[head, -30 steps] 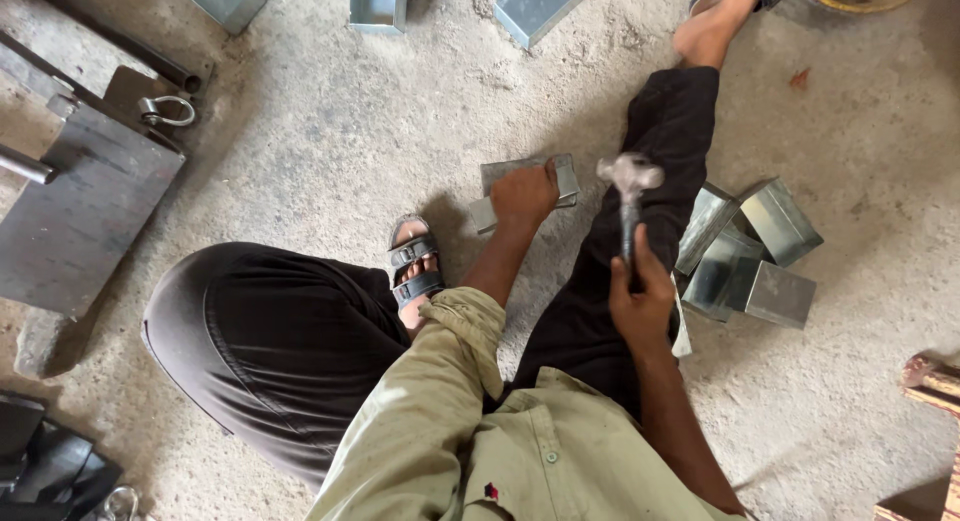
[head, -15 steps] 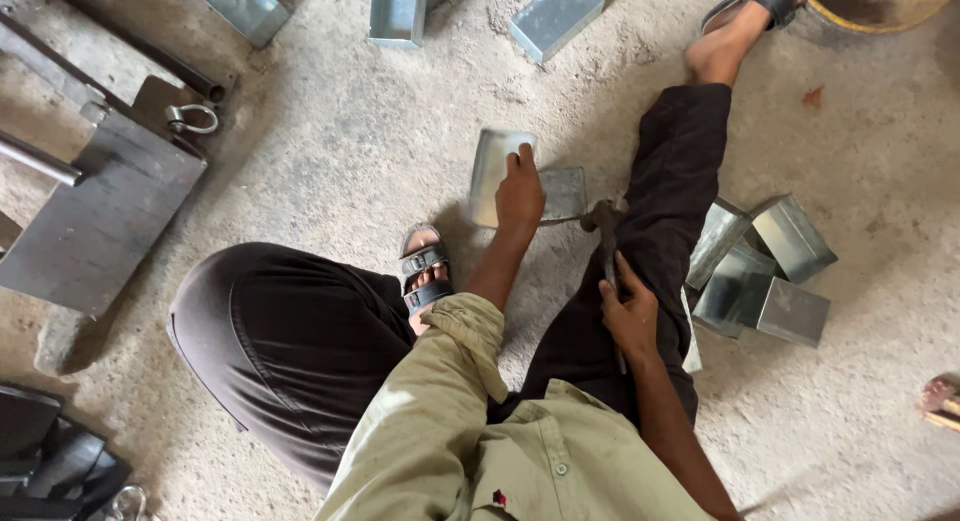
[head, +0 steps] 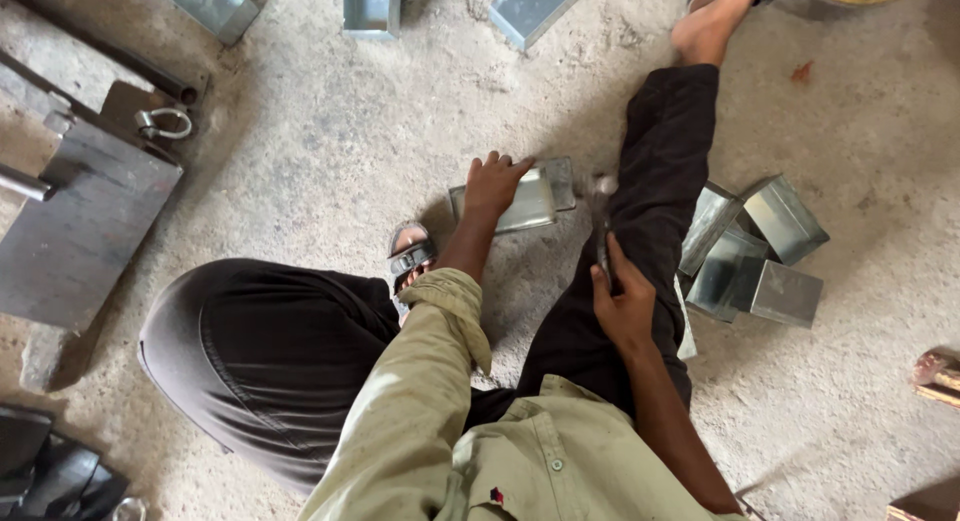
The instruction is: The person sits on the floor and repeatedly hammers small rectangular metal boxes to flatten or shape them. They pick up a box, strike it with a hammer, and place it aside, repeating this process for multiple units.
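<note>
a metal box (head: 520, 203) is pinned flat to the concrete floor (head: 330, 151) by the left hand (head: 492, 186), fingers spread over its top, between the sandalled foot (head: 410, 256) and the outstretched leg (head: 640, 231). a hammer (head: 602, 216) is gripped by the right hand (head: 622, 306) — fingers wrapped tight round the handle, the blurred head just beside the box's right end. a heap of similar boxes (head: 755, 256) lies right of the leg; a steel plate (head: 80, 221) is seen at far left.
</note>
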